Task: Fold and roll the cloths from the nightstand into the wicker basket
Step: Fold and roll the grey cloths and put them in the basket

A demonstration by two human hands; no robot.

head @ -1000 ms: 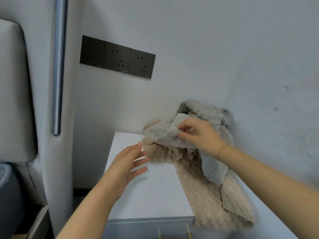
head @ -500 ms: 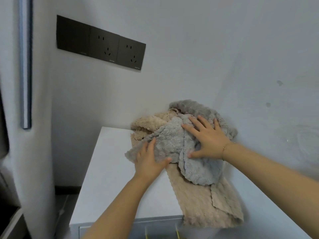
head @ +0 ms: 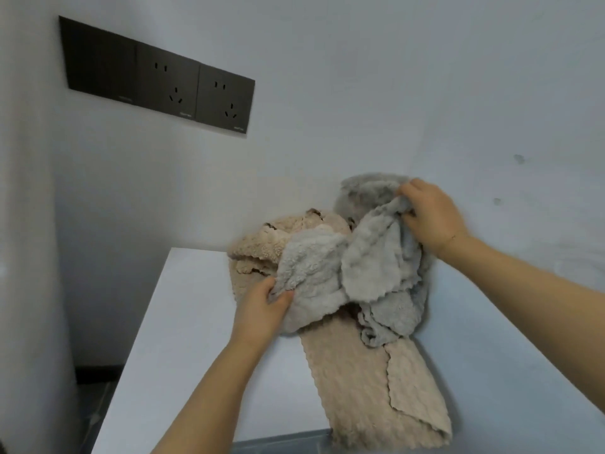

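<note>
Surface: white nightstand (head: 183,339) in my view, against a pale wall.
Beige cloth (head: 360,381): lies on it, trailing nearest me.
Left hand (head: 262,309): pinches the grey cloth (head: 327,270) atop the beige.
Right hand (head: 432,214): grips its far corner.
Sockets (head: 160,80): on the wall behind.

Two cloths heaped at the nightstand's (head: 183,322) back right — upper cloth (head: 330,276) atop lower cloth (head: 360,381); socket panel (head: 157,77) on the wall behind-left.

Dark triple socket panel (head: 157,78) on pale wall (head: 360,77), upper left. Small marks (head: 519,158) on right wall. Dark floor (head: 95,404) strip lower left.
</note>
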